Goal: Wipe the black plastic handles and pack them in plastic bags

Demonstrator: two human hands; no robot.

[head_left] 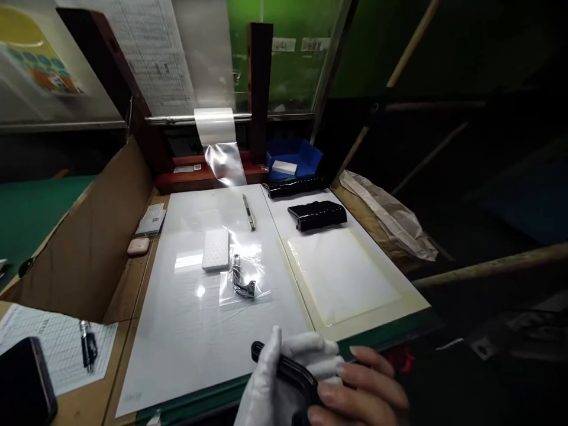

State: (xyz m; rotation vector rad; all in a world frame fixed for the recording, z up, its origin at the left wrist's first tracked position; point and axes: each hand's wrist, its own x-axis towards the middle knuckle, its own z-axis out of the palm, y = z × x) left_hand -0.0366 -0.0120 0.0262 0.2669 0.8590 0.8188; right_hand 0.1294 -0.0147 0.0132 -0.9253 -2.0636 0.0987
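My left hand (266, 378), in a white glove, is closed around a glossy black bent handle (296, 374) at the front edge of the table. My bare right hand (361, 387) has its fingers curled against the handle's lower end, which is partly hidden. Beyond them a small clear bag (226, 290) with a dark metal bent part (242, 278) inside lies on the white work surface (190, 349). A white foam block (216, 248) touches the bag's far side. Farther back is a utility knife (248, 213).
Two black wrapped bundles (317, 215) lie at the back right, before a blue bin (295, 158). A roll of clear film (215, 125) hangs behind. Cardboard (84, 236) stands on the left, near an earbud case (138, 246), a phone (26, 381) and pens (87, 346).
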